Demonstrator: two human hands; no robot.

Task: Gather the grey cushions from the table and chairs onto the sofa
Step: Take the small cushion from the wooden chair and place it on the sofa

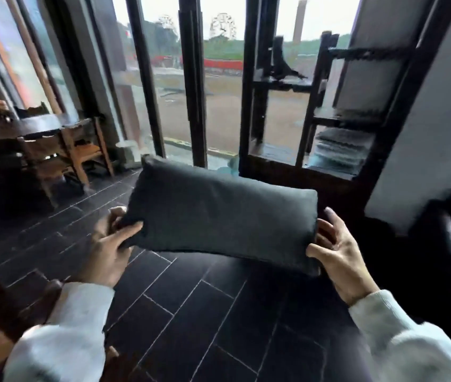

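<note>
Two pale sleeves reach forward over a dark tiled floor (191,312), and between them a grey cushion (219,216) is carried clear of the ground at about chest height. The left hand (108,252) pinches the cushion's near-left corner, thumb on top and fingers curled beneath the fabric. The right hand (337,255) cups the opposite short end, its fingers partly spread, thumb against the lower corner and fingertips touching the side seam. The cushion's long axis runs left to right between the hands, tipped so that the left end sits higher and farther than the right. Its broad face is turned up toward the camera. Both hands sit equally near it, one at each end. A dark, blurred mass at the right edge (450,244) is possibly the sofa arm, and if so the cushion lies to the left of it and would need to travel rightward, right end leading. Farther off, wooden chairs (81,150) stand at left near the window, and a dark shelf unit (343,150) holding folded textiles stands behind the cushion before tall glass doors
</note>
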